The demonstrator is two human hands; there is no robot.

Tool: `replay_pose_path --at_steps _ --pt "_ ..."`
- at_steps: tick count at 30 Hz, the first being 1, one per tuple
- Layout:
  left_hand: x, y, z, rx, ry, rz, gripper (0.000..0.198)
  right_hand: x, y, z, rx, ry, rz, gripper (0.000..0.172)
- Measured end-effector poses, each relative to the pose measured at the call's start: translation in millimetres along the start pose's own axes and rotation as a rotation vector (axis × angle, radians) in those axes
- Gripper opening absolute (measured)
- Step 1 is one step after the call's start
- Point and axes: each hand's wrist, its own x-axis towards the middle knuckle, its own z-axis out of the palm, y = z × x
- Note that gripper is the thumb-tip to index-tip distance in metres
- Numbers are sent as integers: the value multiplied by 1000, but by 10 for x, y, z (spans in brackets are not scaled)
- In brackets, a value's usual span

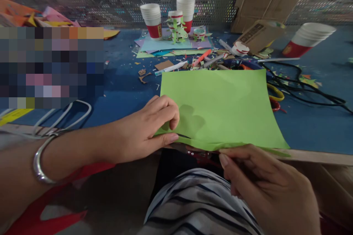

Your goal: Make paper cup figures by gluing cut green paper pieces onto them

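Note:
A sheet of bright green paper (220,106) lies at the near edge of the blue table. Along its near side runs a narrow green strip (204,143), with a dark gap between it and the sheet close to my left thumb. My left hand (154,128) rests at the sheet's near left corner, its fingers curled and its thumb pressed on the strip. My right hand (273,183) pinches the paper's near edge between thumb and forefinger, right of the middle. Its other fingers are folded and partly hidden.
Paper cups (151,22) stand at the back, beside small green-trimmed cup pieces (176,25). Behind the sheet lie pens (202,58) and scraps. To the right are scissors handles (275,91), black cord (309,93) and tilted cups (309,40). White cable (79,114) loops at left.

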Motion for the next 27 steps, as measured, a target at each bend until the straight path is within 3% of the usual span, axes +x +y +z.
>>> replay_pose_path --at_steps 6,14,27 --pt "-14 -38 -8 8 12 17 23 -4 4 25 -3 -15 -12 17" --pt "-32 -18 -35 -64 -29 -31 12 -7 28 -57 -45 10 14 19" --pt "-32 -42 -66 -57 -62 -63 18 25 21 -43 -59 -18 -62 19"
